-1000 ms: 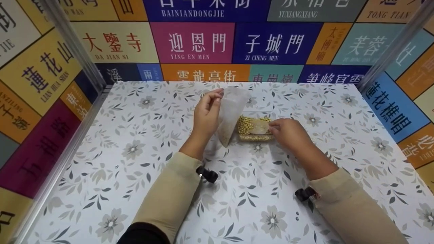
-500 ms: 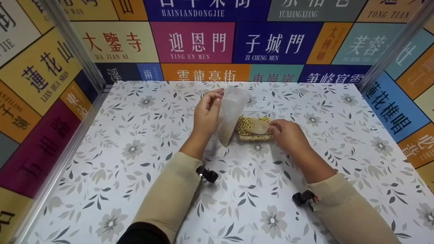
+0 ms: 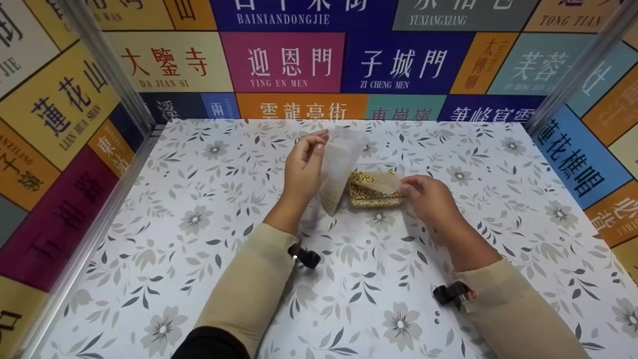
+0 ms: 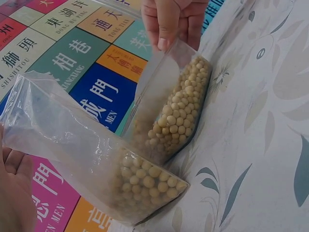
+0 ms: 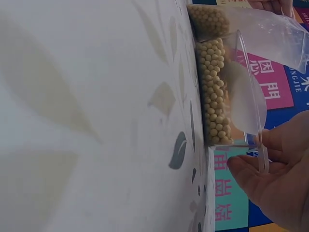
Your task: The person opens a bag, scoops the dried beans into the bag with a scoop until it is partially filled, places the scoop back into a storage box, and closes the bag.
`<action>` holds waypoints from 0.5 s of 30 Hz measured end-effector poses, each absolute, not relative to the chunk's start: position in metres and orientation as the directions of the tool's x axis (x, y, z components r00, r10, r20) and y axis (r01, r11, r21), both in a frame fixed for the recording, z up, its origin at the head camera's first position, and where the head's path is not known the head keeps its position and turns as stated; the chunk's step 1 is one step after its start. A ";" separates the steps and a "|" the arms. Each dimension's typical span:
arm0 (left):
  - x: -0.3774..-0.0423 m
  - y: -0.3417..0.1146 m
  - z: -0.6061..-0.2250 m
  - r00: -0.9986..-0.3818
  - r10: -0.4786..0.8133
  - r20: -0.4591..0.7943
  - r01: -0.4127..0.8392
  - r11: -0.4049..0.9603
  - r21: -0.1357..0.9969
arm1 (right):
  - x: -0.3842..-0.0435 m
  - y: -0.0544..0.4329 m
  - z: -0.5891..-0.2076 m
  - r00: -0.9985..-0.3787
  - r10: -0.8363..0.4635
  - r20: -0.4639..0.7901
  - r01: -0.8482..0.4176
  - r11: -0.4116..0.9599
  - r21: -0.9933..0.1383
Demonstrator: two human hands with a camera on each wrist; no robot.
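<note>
My left hand (image 3: 305, 162) holds the upper edge of a translucent plastic bag (image 3: 341, 154), which stands upright with its mouth up. Soybeans (image 4: 145, 181) fill the bag's bottom in the left wrist view. Close to the bag's right is a clear plastic box (image 3: 377, 203) with soybeans (image 5: 215, 96) inside. Between thumb and fingers, my right hand (image 3: 431, 202) pinches the short handle of a translucent scoop (image 5: 248, 99). The scoop's bowl is slanted inside the box, over the beans; whether it carries any, I cannot tell.
A white tablecloth (image 3: 239, 289) with grey flowers and leaves covers the table. Panels with Chinese lettering (image 3: 284, 62) stand along the back and both sides. Small dark cameras (image 3: 305, 257) are strapped at both wrists.
The scoop has shifted slightly right and tilted, its bowl now slanting across the box. My right hand moved a little right with it. The left hand and bag stay put.
</note>
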State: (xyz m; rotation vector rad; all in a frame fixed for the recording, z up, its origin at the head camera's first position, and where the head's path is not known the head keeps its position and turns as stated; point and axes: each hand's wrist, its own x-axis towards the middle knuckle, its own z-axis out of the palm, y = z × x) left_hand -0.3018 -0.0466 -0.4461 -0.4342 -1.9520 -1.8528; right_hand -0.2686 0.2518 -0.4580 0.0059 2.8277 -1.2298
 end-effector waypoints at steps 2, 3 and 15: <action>-0.302 -0.047 -0.446 -0.865 -0.052 0.499 0.496 0.062 0.866 | -0.268 0.254 -0.458 -0.998 -0.019 -0.064 0.036 0.662 -0.749; -0.302 -0.047 -0.446 -0.864 -0.049 0.501 0.498 0.062 0.865 | -0.268 0.256 -0.458 -0.997 -0.018 -0.075 0.046 0.646 -0.762; -0.304 -0.047 -0.448 -0.861 -0.036 0.508 0.506 0.050 0.861 | -0.266 0.265 -0.463 -0.991 0.036 -0.126 0.127 0.484 -0.866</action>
